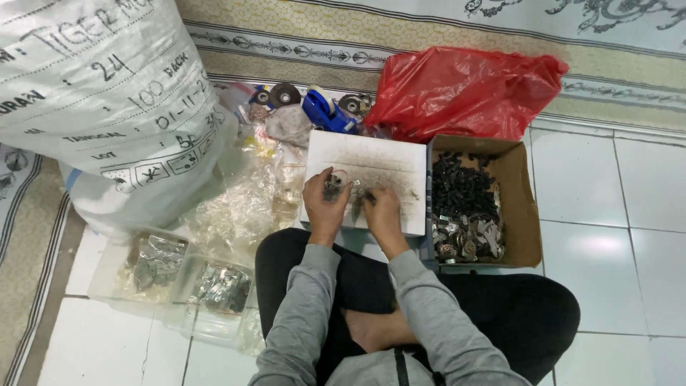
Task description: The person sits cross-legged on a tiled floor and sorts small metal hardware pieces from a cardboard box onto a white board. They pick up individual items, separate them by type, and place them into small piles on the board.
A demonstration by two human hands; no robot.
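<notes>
Your crossed legs (429,307) sit nearest, the white box lid (368,175) just beyond them. Left hand (325,200) pinches small dark metal parts (333,187) over the lid; right hand (380,209) is curled, grip can't tell. Cardboard box (516,182) of black pieces sits right, clear trays (114,275) near left.

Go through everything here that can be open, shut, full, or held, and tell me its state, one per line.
Left hand: holding a small dark part over the white board.
Right hand: pinching small metal pieces.
White board: flat, dusty, small parts on it.
Cardboard box: open, partly filled with black and metal parts.
Red plastic bag: bulging, mouth not visible.
White sack: full, upright.
Clear trays: open, holding packets.
</notes>
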